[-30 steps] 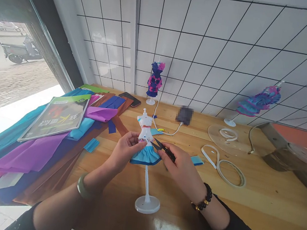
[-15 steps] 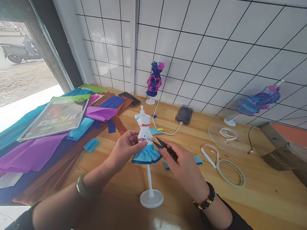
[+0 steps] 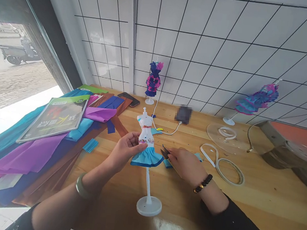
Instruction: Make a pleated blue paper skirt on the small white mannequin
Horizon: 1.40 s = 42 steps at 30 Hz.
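Observation:
A small white dress form [image 3: 146, 132] on a round stand stands before me, wearing a gathered blue paper skirt [image 3: 147, 157] with a darker hem. My left hand [image 3: 125, 149] grips the form at its hip, thumb in front and fingers behind. A red line and some patterned marks show on the white torso. My right hand [image 3: 187, 164] holds small dark scissors [image 3: 165, 151], their tips just right of the skirt and apart from it. Blue paper scraps [image 3: 168, 164] lie beneath the right hand.
Coloured crepe paper [image 3: 31, 151] and a printed pack [image 3: 54, 118] cover the left side. A dressed form [image 3: 153, 80] stands by the wall, another [image 3: 257, 99] leans at the right. A tape roll [image 3: 230, 172], a phone [image 3: 129, 99] and a cable [image 3: 168, 133] lie on the table.
My right hand has drawn the scissors away from the form's waist, to the right and slightly down. The form has tilted slightly, its top shifting right and its base left and nearer.

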Each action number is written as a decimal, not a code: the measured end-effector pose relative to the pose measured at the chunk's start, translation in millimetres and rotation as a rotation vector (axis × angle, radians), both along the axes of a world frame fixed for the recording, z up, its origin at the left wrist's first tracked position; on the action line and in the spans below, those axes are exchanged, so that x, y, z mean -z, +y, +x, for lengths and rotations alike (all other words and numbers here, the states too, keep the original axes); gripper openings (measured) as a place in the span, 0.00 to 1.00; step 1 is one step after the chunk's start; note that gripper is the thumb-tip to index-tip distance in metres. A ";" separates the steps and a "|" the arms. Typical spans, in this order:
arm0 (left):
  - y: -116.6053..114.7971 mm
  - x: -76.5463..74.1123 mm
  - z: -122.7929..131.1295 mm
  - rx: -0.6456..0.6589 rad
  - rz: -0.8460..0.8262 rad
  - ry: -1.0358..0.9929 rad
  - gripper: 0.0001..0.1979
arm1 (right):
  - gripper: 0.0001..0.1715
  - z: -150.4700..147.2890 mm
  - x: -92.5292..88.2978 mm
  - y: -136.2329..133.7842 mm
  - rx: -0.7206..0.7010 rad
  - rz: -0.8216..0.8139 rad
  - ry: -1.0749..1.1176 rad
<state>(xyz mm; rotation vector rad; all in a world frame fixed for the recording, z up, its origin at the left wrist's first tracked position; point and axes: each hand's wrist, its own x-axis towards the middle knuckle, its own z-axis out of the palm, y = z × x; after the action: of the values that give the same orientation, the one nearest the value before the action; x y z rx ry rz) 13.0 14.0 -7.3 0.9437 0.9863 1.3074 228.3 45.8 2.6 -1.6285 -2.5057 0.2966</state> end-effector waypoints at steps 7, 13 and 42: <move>-5.5 -2.7 4.8 0.087 0.029 0.071 0.19 | 0.09 -17.9 -25.5 -17.5 -0.131 0.046 0.538; -6.7 -1.0 6.0 0.106 0.021 0.049 0.18 | 0.09 -18.7 -27.4 -22.1 -0.089 0.025 0.499; -14.7 0.0 10.2 0.131 0.196 0.121 0.19 | 0.05 -31.9 -23.4 -34.7 -0.134 0.067 0.734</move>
<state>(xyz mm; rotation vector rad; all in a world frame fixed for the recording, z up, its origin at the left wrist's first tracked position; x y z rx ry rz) 23.2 -0.7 -7.3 1.2293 0.8835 1.2639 196.4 11.1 26.0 -1.0532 -2.0188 0.6731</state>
